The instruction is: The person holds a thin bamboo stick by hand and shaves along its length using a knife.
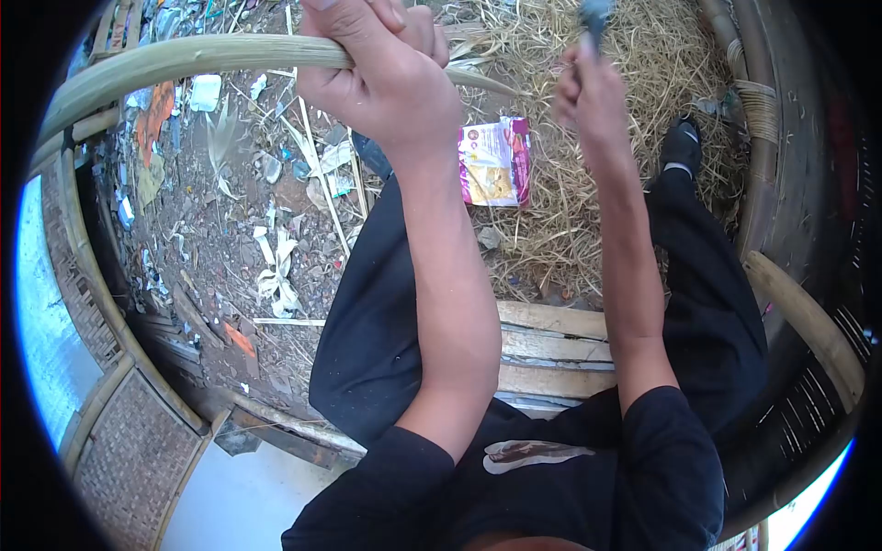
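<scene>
On my feed, the stalk (197,55) curves in from the far left, its outer end lost at the dark rim of the lens, above ground strewn with scraps. It runs into the left hand (381,78), which I see closed around it; the top of that hand is cut off by the upper edge, so I can't make out every finger. A thinner end shows beyond the grip, over the straw (542,216). The pack (494,163) lies on the ground between the forearms, at the straw's left edge, and nearer me is the slatted bench (551,347), partly hidden by the arms and legs. Farther right, the right hand (588,87) is shut on a dark tool (595,20); both are blurred, and the tool's far end is so smeared I can't tell its shape. The shoe (682,144) sits on the straw at right.
</scene>
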A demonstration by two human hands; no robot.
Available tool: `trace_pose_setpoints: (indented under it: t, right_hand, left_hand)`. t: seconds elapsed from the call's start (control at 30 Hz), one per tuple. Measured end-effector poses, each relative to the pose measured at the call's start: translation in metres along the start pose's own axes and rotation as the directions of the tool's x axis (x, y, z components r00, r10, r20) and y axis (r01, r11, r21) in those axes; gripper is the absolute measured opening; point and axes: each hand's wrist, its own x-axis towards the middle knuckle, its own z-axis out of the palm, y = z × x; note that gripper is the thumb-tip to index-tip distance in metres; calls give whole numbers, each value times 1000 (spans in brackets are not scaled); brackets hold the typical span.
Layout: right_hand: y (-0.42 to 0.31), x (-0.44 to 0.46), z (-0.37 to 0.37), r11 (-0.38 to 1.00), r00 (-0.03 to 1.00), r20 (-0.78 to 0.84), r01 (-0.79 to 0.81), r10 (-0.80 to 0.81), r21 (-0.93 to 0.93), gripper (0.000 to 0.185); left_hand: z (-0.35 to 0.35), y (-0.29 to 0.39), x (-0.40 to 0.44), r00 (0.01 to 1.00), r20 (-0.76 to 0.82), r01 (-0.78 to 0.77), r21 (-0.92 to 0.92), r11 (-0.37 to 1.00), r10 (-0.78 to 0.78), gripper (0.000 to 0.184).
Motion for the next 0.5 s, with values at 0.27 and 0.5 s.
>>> trace_pose_setpoints:
  t: [0.27,0.5]
  right_hand:
    - [73,-28,-4,610,841,-86,313,-534,-728,32]
    - [237,-31,-70,615,973,-145,-227,181,-755,39]
  left_hand:
    - [13,-5,4,999,16,-39,13,999,39,47]
    - [19,-5,0,981,186,-63,-5,998,63,48]
